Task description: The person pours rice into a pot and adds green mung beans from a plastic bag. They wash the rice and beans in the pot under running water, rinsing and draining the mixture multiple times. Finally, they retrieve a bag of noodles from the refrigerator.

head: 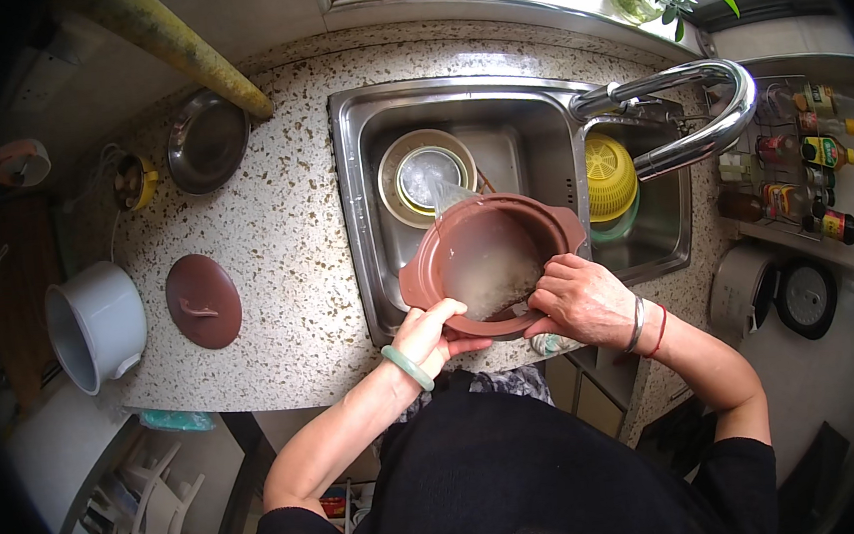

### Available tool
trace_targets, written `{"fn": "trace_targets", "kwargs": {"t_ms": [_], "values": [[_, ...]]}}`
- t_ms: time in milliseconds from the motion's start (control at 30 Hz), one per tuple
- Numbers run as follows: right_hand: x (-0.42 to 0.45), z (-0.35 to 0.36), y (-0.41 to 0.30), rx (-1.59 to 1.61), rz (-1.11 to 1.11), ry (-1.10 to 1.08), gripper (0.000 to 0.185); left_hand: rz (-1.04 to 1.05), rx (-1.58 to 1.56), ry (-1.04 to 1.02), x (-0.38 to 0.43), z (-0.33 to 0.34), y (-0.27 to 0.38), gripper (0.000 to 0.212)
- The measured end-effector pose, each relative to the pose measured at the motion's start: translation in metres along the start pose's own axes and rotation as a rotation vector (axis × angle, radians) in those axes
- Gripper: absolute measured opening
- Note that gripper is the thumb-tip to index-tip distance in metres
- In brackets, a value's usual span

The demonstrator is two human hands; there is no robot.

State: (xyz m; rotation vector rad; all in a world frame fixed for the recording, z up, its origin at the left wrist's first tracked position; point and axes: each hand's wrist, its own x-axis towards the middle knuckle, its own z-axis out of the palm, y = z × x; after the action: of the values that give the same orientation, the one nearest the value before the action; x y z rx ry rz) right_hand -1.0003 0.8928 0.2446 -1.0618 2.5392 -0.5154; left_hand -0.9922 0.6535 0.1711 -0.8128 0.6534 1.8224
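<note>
Both my hands hold a reddish-brown clay pot [427, 267], tilted over the stainless steel sink [537, 138]. My left hand [432, 334], with a pale green bangle at the wrist, grips the near left rim with its thumb on top. My right hand [584, 300] holds the near right rim. Cloudy water and pale grains, probably rice, lie inside the pot. A stream of water runs from the far left rim into nested round bowls [390, 176] in the sink. The pot's matching lid [204, 303] lies on the speckled counter at the left.
A chrome faucet [734, 111] arches over the right basin, where a yellow strainer [610, 177] sits. At the left are a grey inner pot [100, 323], a metal bowl [208, 141] and a yellow pipe [192, 56]. Bottles [828, 152] fill a rack at the right.
</note>
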Motion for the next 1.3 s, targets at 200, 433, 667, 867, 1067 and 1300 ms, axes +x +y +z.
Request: {"fn": "trace_targets", "kwargs": {"t_ms": [200,433,667,867,1067,1300], "values": [[0.000,-0.004,-0.001,0.020,0.009,-0.015,0.034,-0.023,-0.002,0.000,-0.003,0.003,0.001,0.030],[0.001,-0.009,0.000,0.032,0.013,-0.026,0.034,-0.023,-0.023,-0.006,-0.004,0.006,0.002,0.028],[0.003,-0.014,0.000,0.036,0.015,-0.033,0.035,-0.037,-0.051,-0.005,-0.005,0.007,0.002,0.027],[0.004,-0.018,-0.001,0.045,0.022,-0.045,0.036,-0.059,-0.079,0.009,-0.006,0.009,0.003,0.021],[0.005,-0.020,-0.001,0.051,0.014,-0.053,0.036,-0.082,-0.096,0.030,-0.006,0.009,0.002,0.016],[0.004,-0.022,0.001,0.067,0.020,-0.055,0.037,-0.089,-0.104,0.027,-0.008,0.013,0.003,0.017]]}}
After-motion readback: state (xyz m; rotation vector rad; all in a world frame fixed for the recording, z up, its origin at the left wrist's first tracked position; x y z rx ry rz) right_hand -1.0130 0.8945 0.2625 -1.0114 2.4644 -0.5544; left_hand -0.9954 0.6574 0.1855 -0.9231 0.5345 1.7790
